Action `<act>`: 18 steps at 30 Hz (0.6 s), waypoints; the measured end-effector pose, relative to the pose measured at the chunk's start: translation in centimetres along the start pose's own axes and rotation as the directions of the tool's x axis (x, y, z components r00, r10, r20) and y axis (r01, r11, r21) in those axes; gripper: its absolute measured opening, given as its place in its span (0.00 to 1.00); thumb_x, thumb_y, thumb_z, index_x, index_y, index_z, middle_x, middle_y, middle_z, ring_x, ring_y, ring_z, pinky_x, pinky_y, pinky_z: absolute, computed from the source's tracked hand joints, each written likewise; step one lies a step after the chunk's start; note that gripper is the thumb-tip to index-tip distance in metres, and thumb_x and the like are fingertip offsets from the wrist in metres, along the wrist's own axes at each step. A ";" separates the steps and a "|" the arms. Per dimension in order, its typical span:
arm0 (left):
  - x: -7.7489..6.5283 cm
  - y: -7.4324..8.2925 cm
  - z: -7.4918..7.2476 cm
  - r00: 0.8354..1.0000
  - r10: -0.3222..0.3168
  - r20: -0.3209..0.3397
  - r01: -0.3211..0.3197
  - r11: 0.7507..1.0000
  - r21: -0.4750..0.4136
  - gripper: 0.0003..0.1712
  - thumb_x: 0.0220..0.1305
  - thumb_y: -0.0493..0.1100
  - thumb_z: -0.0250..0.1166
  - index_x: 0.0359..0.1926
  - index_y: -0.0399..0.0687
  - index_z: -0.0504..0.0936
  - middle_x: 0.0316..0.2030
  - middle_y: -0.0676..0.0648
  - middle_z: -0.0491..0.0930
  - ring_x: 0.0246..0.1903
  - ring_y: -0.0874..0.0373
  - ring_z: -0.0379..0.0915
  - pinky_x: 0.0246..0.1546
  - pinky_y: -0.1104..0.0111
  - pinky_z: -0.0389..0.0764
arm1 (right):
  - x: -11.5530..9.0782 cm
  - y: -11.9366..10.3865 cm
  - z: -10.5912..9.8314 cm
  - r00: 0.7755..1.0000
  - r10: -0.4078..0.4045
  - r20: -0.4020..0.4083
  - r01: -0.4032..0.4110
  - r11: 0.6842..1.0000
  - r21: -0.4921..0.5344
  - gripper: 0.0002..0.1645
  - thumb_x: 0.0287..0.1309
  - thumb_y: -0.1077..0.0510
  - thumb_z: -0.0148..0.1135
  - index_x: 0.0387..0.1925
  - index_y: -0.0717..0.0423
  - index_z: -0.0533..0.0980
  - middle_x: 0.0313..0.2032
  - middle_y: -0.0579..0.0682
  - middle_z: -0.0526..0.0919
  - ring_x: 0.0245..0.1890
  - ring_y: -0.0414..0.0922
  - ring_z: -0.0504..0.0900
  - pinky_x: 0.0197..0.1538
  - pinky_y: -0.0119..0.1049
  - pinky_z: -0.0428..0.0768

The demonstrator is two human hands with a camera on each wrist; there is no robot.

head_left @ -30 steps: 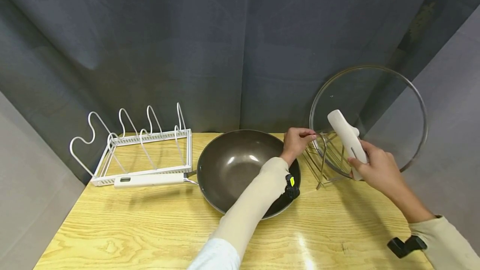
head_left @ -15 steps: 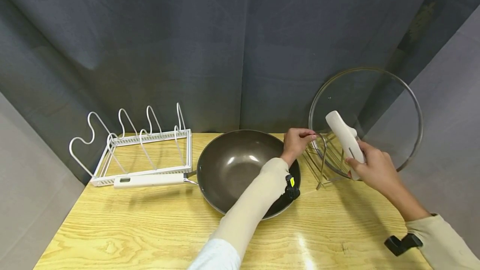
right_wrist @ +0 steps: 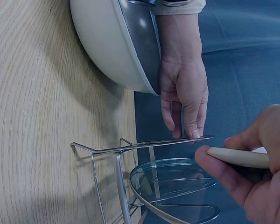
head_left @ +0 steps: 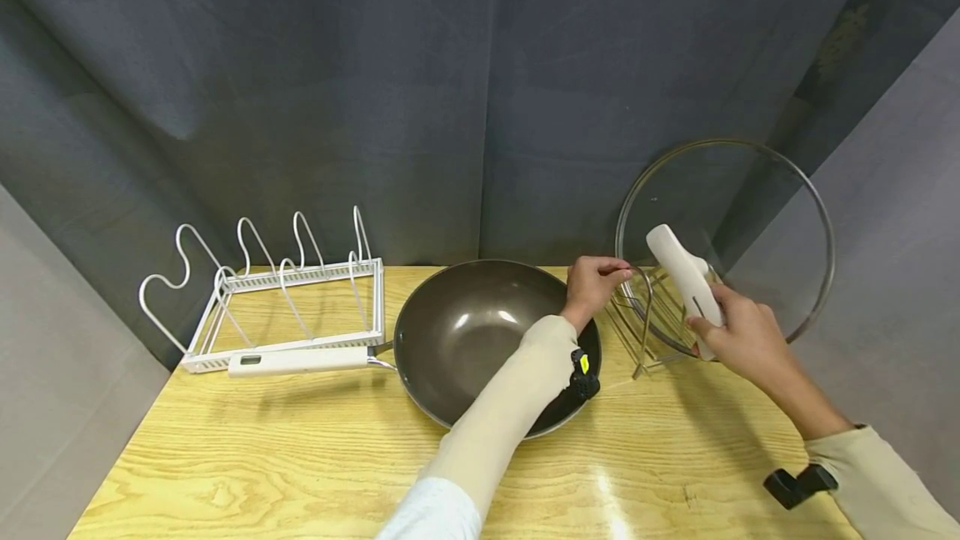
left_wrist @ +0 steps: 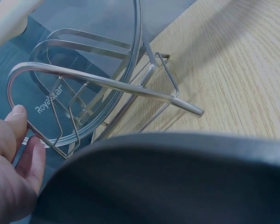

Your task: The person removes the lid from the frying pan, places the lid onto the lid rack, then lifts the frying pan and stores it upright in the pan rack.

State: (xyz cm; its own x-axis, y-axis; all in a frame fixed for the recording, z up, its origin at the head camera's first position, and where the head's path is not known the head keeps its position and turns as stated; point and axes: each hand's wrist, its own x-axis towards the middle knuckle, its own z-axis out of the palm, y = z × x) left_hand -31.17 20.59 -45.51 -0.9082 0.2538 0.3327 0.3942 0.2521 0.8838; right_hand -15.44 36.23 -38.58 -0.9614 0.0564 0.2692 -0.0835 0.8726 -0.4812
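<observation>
My left hand (head_left: 592, 286) pinches the top bend of a metal lid rack (left_wrist: 107, 83) between thumb and fingers. In my right hand (head_left: 753, 340) I grip the white handle (head_left: 678, 265) of a large clear glass lid (head_left: 738, 190) with a metal rim. The lid is tilted upright, its lower edge down among the rack's wire loops, behind the front one. From the right wrist view, the rim sits between the loops; whether it rests on the base I cannot tell. A dark wok (head_left: 480, 332) lies beneath my left forearm, its white handle pointing left.
A white wire pan rack (head_left: 378, 298) with several upright loops stands at the back left, just behind the wok's handle. Grey curtain (head_left: 420, 107) hangs along the table's back edge. The wooden table (head_left: 300, 448) extends in front of the wok.
My right hand has moved slightly left, bringing the lid with it, and the lid's top has dropped a little. My left hand stays on the rack; the wok has not moved.
</observation>
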 end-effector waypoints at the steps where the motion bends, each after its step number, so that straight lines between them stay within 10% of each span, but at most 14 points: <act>1: 0.0 0.0 0.0 1.000 -0.004 0.001 0.004 1.000 -0.006 0.06 0.63 0.42 0.74 0.40 0.47 0.93 0.37 0.50 0.91 0.35 0.65 0.85 0.34 0.83 0.75 | 0.0 0.0 0.0 1.000 -0.001 0.000 0.001 1.000 -0.001 0.22 0.66 0.60 0.64 0.56 0.69 0.72 0.25 0.55 0.85 0.19 0.42 0.81 0.20 0.38 0.73; 18: 0.0 0.0 0.1 1.000 -0.021 -0.011 0.021 1.000 -0.005 0.05 0.63 0.42 0.74 0.39 0.47 0.93 0.37 0.50 0.91 0.34 0.65 0.85 0.33 0.84 0.74 | 0.4 0.4 0.3 1.000 -0.023 -0.013 0.023 1.000 -0.022 0.21 0.65 0.60 0.65 0.54 0.69 0.73 0.22 0.50 0.85 0.18 0.41 0.81 0.21 0.37 0.72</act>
State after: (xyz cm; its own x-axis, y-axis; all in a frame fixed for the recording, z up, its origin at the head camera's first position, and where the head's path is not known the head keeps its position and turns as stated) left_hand -31.17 20.71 -45.49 -0.9178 0.2383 0.3175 0.3743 0.2528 0.8922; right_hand -15.91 36.47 -38.99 -0.9558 0.0426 0.2908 -0.0997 0.8839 -0.4569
